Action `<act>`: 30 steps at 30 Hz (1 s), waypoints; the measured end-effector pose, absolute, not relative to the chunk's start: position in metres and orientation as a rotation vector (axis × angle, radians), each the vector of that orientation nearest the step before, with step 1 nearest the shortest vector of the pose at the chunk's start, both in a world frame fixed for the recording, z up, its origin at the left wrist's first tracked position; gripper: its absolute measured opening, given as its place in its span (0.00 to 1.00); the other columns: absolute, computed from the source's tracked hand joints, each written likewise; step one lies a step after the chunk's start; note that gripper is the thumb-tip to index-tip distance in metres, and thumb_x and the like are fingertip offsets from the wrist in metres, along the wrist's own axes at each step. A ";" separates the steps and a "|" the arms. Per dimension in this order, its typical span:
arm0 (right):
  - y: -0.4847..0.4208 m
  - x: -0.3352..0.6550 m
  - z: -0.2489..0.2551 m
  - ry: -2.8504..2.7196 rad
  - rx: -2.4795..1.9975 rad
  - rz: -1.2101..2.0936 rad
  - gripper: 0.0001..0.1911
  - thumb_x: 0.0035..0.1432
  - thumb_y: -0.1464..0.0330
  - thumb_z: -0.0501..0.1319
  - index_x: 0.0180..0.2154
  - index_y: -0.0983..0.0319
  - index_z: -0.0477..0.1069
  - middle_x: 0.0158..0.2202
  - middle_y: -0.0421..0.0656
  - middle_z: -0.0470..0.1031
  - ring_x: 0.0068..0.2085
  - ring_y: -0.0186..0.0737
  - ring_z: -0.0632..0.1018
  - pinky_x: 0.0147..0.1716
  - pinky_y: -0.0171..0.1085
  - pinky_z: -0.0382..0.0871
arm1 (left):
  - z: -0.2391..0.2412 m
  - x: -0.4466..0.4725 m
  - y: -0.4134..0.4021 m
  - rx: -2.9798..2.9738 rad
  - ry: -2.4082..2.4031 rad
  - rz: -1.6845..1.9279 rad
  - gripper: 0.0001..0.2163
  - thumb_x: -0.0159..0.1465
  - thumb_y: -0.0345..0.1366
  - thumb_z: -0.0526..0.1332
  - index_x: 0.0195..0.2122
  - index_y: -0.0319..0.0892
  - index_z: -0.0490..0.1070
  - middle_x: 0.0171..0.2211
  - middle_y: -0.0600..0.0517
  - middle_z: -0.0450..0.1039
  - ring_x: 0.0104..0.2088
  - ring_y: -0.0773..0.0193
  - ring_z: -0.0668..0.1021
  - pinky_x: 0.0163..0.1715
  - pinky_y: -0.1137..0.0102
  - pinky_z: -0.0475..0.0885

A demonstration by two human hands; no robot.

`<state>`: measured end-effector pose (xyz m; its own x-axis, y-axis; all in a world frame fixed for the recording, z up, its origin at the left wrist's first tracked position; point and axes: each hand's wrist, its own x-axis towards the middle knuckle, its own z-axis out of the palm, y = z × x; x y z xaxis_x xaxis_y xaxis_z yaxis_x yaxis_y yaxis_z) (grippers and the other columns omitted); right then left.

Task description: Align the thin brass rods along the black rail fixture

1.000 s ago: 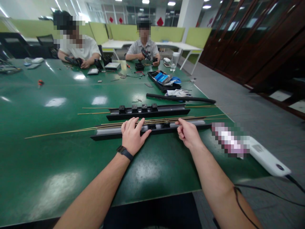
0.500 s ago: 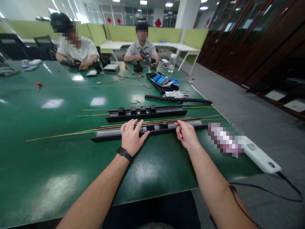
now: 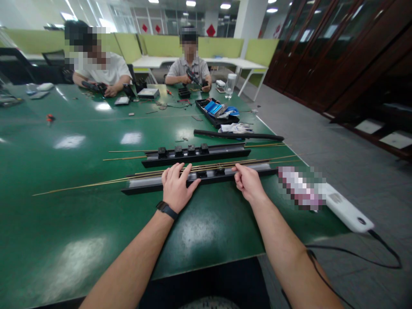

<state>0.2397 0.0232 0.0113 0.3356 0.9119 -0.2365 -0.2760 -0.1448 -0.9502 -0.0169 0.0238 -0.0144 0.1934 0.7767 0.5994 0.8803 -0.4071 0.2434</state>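
A long black rail (image 3: 144, 184) with a silver channel lies across the green table (image 3: 80, 223) in front of me. My left hand (image 3: 176, 188), with a dark watch on the wrist, lies flat on the rail with fingers stretched out. My right hand (image 3: 247, 182) is closed in a pinch at the thin brass rods (image 3: 80, 185) that run along the rail's top. A second black rail (image 3: 196, 153) carrying several small black blocks lies just behind, with more brass rods sticking out of both ends.
A black tube (image 3: 238, 135) and white gloves (image 3: 236, 127) lie behind the rails. A black tray (image 3: 212, 118) holds blue parts. A white device (image 3: 349, 212) with a cable overhangs the right table edge. Two other people work at the far side.
Both hands stay on the near rail; the right hand has slid slightly left along the rods. The view has shifted a little.
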 end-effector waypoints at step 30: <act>0.024 0.241 0.010 -0.663 -1.355 1.161 0.14 0.59 0.59 0.66 0.33 0.65 0.74 0.13 0.36 0.65 0.11 0.25 0.56 0.09 0.27 0.43 | -0.017 -0.017 0.025 -2.294 -1.609 -1.019 0.24 0.68 0.52 0.62 0.61 0.47 0.72 0.60 0.42 0.73 0.64 0.47 0.70 0.65 0.51 0.57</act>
<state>0.2405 0.0243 0.0104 0.3454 0.9055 -0.2466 -0.2475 -0.1655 -0.9546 -0.0166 0.0255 -0.0166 0.1890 0.7709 0.6083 0.8796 -0.4083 0.2441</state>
